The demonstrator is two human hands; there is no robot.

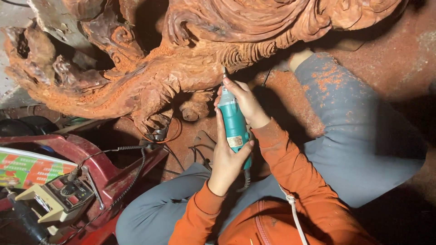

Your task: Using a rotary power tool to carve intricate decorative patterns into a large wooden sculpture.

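I have both hands wrapped shut around the teal rotary grinder [234, 124], the left hand [227, 159] low on its body and the right hand [245, 102] up by the nose, its bit set against the fluted underside of the reddish wood carving [190, 59]; I judge light pressure, a braced lower hand and short strokes along the grooves serve best here. The bit's tip is too small to make out against the wood, dust blankets the floor [281, 90], and the control box [63, 195] is partly cut off.
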